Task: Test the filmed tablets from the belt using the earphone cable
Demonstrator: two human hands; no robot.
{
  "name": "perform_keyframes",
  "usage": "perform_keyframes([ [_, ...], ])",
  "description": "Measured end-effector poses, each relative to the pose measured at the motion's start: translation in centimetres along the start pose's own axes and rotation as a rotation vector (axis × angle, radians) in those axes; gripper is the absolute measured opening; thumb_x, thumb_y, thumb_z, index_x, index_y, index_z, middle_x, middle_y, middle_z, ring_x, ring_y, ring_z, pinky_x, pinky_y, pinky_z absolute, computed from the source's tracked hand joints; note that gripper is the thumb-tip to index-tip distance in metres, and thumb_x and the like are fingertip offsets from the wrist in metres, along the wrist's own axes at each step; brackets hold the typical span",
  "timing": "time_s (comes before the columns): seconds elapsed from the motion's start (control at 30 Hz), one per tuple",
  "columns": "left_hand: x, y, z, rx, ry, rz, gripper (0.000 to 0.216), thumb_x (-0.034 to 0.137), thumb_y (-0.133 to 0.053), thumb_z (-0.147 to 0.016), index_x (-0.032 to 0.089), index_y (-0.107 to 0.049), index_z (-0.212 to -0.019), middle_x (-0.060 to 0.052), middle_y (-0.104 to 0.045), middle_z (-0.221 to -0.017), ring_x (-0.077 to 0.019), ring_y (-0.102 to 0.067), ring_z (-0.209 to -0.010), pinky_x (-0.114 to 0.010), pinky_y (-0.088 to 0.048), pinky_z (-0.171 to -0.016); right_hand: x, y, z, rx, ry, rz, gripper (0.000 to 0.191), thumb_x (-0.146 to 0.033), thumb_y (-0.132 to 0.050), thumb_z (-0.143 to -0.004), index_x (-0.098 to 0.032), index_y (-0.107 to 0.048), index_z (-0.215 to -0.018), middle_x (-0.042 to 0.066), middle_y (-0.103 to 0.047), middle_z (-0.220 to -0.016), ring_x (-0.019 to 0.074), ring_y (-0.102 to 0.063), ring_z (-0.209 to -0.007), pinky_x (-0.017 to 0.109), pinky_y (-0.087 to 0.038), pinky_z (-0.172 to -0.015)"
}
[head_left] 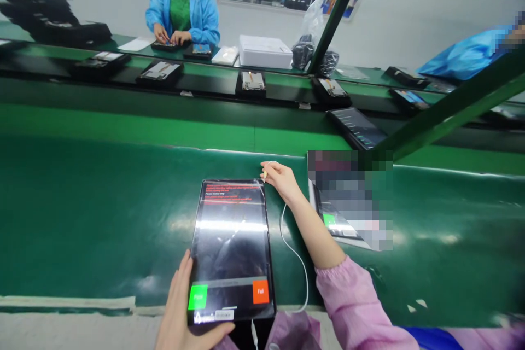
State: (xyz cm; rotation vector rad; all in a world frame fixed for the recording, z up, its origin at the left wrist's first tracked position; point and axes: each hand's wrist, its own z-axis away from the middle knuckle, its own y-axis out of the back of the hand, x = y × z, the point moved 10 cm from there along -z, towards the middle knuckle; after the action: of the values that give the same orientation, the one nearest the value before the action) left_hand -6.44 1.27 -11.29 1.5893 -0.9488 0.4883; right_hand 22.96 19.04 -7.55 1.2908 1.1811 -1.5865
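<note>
A black tablet [232,240] lies at a slight tilt on the near edge of the green bench, its screen lit with red text, a green button and a red "Fail" button. My left hand [180,306] grips its lower left corner, fingers along the left side and thumb at the bottom edge. By the tablet's upper right corner, my right hand [279,179] pinches a small plug [265,174] on a white cable. Whether the plug is seated in the tablet cannot be made out. The white cable [307,270] loops down past the tablet's right side.
To the right lies a second tablet [340,224], partly blurred out. Another tablet [356,127] leans by a green metal post [443,106]. Beyond, a conveyor [213,85] carries several opened devices. Across it, a person in a blue jacket [205,8] handles a device near a white box [266,52].
</note>
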Motion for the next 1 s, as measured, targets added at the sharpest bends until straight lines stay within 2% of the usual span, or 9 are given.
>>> perform_keyframes([
  [0.2,-0.13,-0.08,0.01,0.009,0.005,-0.014,0.109,0.031,-0.080,-0.074,0.032,-0.010,-0.158,-0.013,-0.029,-0.160,-0.0414,-0.037,-0.141,-0.062,-0.029,-0.117,0.10,0.05,-0.24,-0.005,-0.015,-0.005,0.043,-0.053,-0.087,-0.051,-0.018,-0.066,-0.067,0.005,-0.069,-0.088,0.0127,-0.063,-0.069,0.027,-0.055,-0.068],
  [0.33,-0.35,-0.15,0.00,0.000,0.018,-0.011,0.110,0.031,-0.081,-0.074,0.032,-0.010,-0.158,-0.014,-0.030,-0.160,-0.0410,-0.038,-0.141,-0.063,-0.030,-0.116,0.23,-0.11,-0.36,-0.019,-0.019,0.007,0.041,-0.049,-0.087,-0.051,-0.017,-0.065,-0.063,0.006,-0.069,-0.097,0.0106,-0.061,-0.065,0.026,-0.054,-0.064],
  [0.5,-0.44,-0.05,-0.02,0.013,0.013,-0.018,0.116,0.028,-0.084,-0.069,0.032,-0.010,-0.158,-0.013,-0.031,-0.159,-0.0413,-0.039,-0.140,-0.062,-0.031,-0.116,0.35,0.02,-0.48,-0.004,-0.023,-0.008,0.040,-0.051,-0.086,-0.055,-0.019,-0.067,-0.069,0.004,-0.066,-0.081,0.0137,-0.064,-0.071,0.028,-0.055,-0.071],
  [0.67,-0.37,-0.08,0.06,0.021,0.003,-0.029,0.115,0.028,-0.083,-0.070,0.033,-0.010,-0.158,-0.013,-0.032,-0.159,-0.0409,-0.039,-0.140,-0.063,-0.032,-0.115,0.49,-0.26,-0.56,-0.031,-0.045,0.004,0.039,-0.047,-0.088,-0.053,-0.017,-0.064,-0.060,0.006,-0.068,-0.095,0.0113,-0.062,-0.067,0.025,-0.055,-0.066],
  [0.83,-0.47,-0.13,0.09,0.017,0.008,-0.010,0.113,0.031,-0.083,-0.071,0.031,-0.010,-0.158,-0.015,-0.031,-0.159,-0.0423,-0.038,-0.140,-0.063,-0.032,-0.115,0.37,-0.59,-0.62,-0.068,-0.091,0.024,0.026,-0.036,-0.086,-0.059,-0.016,-0.072,-0.067,0.005,-0.068,-0.078,0.0126,-0.064,-0.066,0.023,-0.055,-0.062],
  [0.9,-0.55,-0.17,0.15,0.014,0.028,-0.001,0.112,0.034,-0.081,-0.072,0.032,-0.009,-0.158,-0.013,-0.030,-0.160,-0.0432,-0.036,-0.141,-0.064,-0.032,-0.115,0.26,-0.77,-0.53,-0.087,-0.099,0.026,0.022,-0.033,-0.085,-0.061,-0.016,-0.073,-0.068,0.005,-0.068,-0.076,0.0116,-0.063,-0.064,0.021,-0.054,-0.061],
  [1.0,-0.56,-0.31,0.36,0.010,0.080,0.015,0.115,0.037,-0.082,-0.069,0.042,-0.008,-0.156,-0.003,-0.025,-0.163,-0.0424,-0.033,-0.143,-0.064,-0.031,-0.116,0.23,-0.84,-0.25,-0.105,-0.091,0.007,0.018,-0.032,-0.081,-0.066,-0.016,-0.073,-0.069,0.003,-0.067,-0.076,0.0090,-0.064,-0.065,0.017,-0.053,-0.063],
])
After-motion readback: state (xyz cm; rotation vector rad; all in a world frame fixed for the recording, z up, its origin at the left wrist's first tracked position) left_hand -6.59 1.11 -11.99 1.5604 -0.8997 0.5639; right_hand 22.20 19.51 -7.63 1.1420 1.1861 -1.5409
